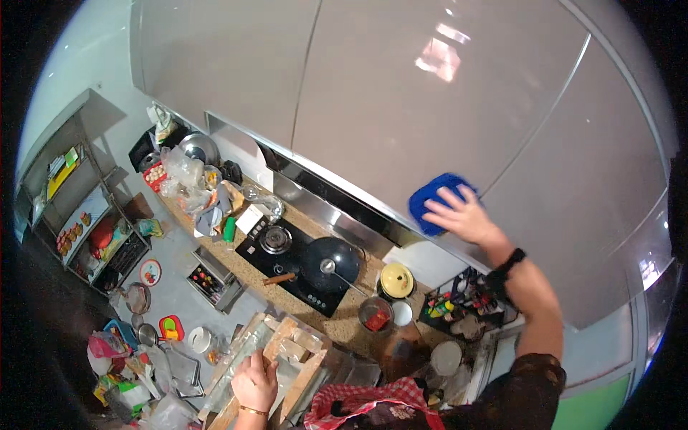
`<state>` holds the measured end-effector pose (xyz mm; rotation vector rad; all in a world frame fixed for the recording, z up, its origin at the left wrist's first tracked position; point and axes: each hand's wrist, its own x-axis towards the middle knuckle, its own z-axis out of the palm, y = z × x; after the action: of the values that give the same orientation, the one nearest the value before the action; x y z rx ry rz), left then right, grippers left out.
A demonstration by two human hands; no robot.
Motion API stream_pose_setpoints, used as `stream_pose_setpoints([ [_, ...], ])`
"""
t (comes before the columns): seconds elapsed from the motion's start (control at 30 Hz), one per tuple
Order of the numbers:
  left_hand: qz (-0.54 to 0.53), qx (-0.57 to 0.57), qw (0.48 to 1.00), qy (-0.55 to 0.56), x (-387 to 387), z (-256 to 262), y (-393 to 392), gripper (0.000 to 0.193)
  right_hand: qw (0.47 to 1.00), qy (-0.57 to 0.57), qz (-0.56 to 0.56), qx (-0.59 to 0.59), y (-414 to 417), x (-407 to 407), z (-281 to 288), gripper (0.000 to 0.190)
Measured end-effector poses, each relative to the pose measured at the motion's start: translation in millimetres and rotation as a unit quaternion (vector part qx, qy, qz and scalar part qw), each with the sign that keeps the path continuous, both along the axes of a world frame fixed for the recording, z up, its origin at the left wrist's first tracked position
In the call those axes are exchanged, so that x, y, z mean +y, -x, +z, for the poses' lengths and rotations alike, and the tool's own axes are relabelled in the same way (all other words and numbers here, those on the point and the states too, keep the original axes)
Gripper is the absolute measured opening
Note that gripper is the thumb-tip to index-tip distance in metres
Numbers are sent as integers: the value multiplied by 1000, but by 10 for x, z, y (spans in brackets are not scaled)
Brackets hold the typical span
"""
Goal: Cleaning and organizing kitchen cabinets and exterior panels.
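My right hand point(457, 214), fingers spread, presses a blue cloth point(430, 201) flat against the lower part of a glossy grey upper cabinet door point(398, 129), close to a seam between two doors. Below, my left hand point(255, 379) rests at a wooden frame point(306, 371) low in the view, its fingers curled; whether it grips the frame cannot be told. A red checked apron point(349, 400) shows at the bottom edge.
A range hood point(344, 201) runs under the cabinets. Below are a gas hob point(252, 250), a black wok point(317, 252) with a ladle, a yellow lidded pot point(396, 279), a bottle rack point(430, 320) and an open drawer point(234, 293). Bags and pans lie on the floor point(177, 301).
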<state>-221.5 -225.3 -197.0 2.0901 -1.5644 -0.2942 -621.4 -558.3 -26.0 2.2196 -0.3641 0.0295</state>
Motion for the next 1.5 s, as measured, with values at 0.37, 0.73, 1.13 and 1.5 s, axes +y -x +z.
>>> stream_pose_setpoints([
  [0.37,-3,-17,998,-67,119,-46,-21,39,794,323,-196,-476,-1936,-595,3502,66],
  [0.73,8,6,998,-58,31,71,-7,30,966,173,100,-167,-3192,-1471,1650,54],
  [1.13,0,-19,999,-44,-9,165,90,25,989,-7,19,-149,-1406,-684,-763,19],
  [1.5,-11,-177,984,1,61,-216,-50,36,962,-31,-225,-150,2160,1544,-1181,27],
])
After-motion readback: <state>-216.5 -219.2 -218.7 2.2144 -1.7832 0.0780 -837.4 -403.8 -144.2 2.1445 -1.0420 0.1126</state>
